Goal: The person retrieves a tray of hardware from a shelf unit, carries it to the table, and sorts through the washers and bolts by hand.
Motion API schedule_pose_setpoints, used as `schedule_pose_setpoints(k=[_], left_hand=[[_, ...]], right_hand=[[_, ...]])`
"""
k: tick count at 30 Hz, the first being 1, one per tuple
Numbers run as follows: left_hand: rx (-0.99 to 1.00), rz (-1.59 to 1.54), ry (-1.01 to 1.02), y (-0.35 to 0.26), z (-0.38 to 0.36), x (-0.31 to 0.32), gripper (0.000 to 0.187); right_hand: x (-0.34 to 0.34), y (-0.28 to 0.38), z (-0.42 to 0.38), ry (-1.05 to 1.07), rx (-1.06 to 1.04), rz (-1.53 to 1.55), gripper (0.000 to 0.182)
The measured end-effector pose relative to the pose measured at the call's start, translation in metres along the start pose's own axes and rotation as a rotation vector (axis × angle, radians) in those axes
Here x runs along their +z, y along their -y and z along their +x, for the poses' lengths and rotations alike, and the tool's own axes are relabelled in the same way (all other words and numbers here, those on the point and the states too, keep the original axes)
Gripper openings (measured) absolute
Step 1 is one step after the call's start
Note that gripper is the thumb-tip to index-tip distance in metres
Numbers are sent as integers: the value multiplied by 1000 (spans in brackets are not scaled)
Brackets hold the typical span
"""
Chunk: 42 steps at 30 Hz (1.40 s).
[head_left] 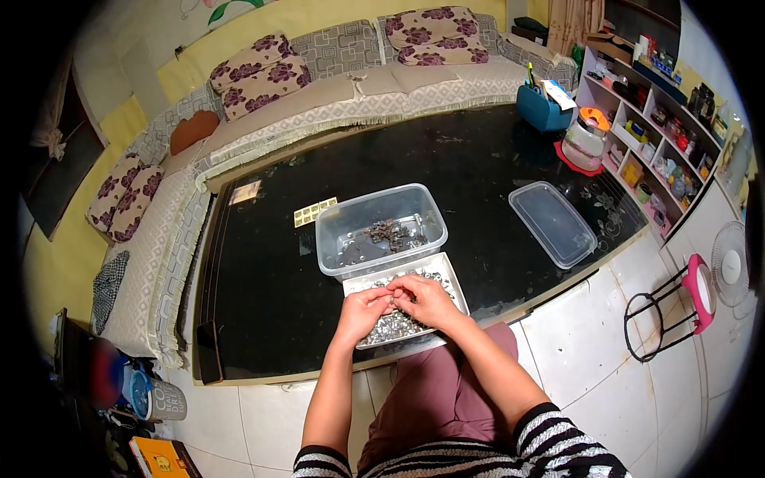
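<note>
My left hand (367, 311) and my right hand (424, 300) meet above a shallow white tray (452, 277) full of small shiny metal pieces (392, 329). The fingertips of both are pinched together, and whatever sits between them is too small to name. Right behind the tray stands a clear plastic tub (330, 248). Inside it lies a heap of dark small parts (392, 235), with a few shiny bits scattered over its bottom.
A clear lid (553, 224) lies on the black table (271, 303) to the right. Behind the tub is a yellowish card (315, 212). A teal box (543, 108) and an orange-lidded jar (586, 142) stand far right. A pink stool (700, 295) is on the floor.
</note>
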<state>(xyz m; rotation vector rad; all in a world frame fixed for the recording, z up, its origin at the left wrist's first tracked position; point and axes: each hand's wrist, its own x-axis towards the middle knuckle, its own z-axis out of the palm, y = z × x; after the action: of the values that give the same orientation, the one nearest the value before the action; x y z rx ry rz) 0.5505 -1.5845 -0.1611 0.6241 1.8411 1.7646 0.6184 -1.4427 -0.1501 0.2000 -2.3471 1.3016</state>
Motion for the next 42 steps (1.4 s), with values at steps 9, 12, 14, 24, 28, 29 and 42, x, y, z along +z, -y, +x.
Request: schedule_pose_setpoints(k=[9, 12, 14, 24, 28, 29, 42], left_hand=[[11, 21, 15, -5, -2, -1, 20], [40, 19, 30, -3, -2, -2, 20], [35, 21, 26, -2, -2, -1, 20], [23, -37, 23, -8, -2, 2, 22], [-39, -24, 9, -9, -3, 2, 22], [-42, -23, 7, -8, -3, 2, 22], [-20, -50, -8, -7, -2, 3, 22]], right_hand=[[-1, 4, 0, 10, 34, 28, 19], [-1, 4, 0, -5, 12, 9, 19], [-1, 3, 0, -14, -3, -9, 20], [-1, 4, 1, 12, -33, -52, 23], [-1, 1, 0, 65, 11, -81, 23], [-1, 2, 0, 65, 11, -81, 23], [0, 2, -1, 17, -5, -18, 21]])
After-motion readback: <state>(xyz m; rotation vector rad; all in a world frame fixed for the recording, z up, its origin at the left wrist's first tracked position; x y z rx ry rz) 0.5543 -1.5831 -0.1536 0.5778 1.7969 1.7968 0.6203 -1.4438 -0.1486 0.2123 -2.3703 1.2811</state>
